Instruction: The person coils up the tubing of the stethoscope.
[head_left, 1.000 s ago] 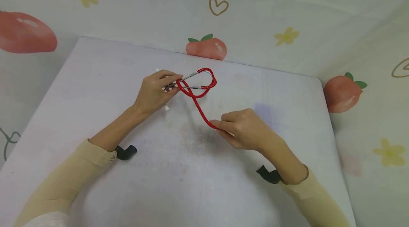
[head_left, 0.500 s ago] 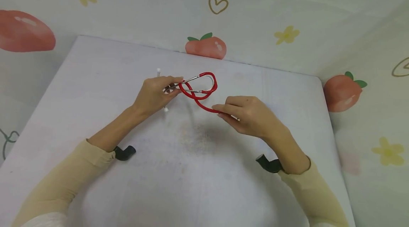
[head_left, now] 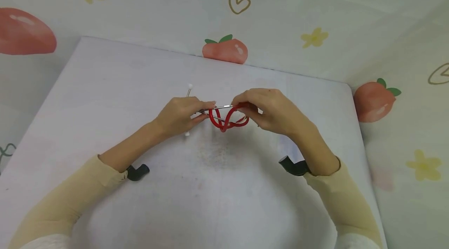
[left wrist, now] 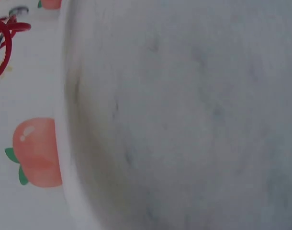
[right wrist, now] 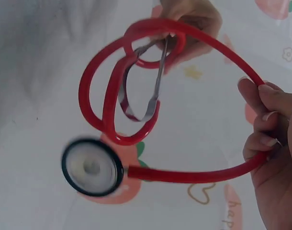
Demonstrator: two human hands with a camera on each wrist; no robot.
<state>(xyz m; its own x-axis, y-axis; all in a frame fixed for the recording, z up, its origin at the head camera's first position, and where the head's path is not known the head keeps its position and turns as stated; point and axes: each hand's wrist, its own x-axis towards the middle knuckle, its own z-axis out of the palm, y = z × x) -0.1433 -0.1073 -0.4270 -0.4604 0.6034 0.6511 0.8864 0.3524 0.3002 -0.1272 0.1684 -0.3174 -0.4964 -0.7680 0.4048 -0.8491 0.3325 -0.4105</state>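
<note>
Stethoscope (right wrist: pixel 111 98): held aloft
Left hand (head_left: pixel 180 115): pinches metal arms (right wrist: pixel 161 72), likely for steadiness
Right hand (head_left: pixel 271 109): grips red tube (right wrist: pixel 198 177), seemingly controlling slack

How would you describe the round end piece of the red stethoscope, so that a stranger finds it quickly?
At the right wrist view's right edge, the right hand holds a smooth red tube. Follow its lower run leftward to the pale disc with a dark rim, flat and round, unlike the silver metal arms.
</note>
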